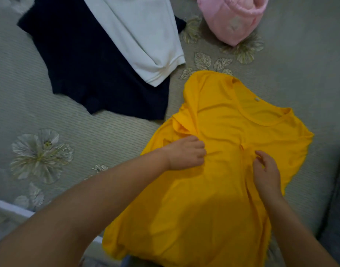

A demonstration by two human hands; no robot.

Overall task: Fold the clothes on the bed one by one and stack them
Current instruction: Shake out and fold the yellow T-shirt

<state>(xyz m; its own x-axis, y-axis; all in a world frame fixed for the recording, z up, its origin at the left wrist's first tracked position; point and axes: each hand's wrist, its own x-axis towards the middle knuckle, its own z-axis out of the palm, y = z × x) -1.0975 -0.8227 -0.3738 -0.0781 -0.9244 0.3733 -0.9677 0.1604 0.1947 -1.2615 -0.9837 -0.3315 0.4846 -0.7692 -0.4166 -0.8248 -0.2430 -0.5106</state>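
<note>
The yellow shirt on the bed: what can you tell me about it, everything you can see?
The yellow shirt is a bright, thin, soft-looking fabric with a round neckline, neck end farthest from the person. It lies spread but wrinkled on the grey flowered bedspread, not yet folded. The left hand bunches cloth near its sleeve; the right hand pinches a crease at mid-chest.

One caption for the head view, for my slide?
Both hands, left and right, pinch the yellow shirt spread on the bed.

Yellow shirt [219, 189] spread flat on bed [300, 64], neckline far.
</note>
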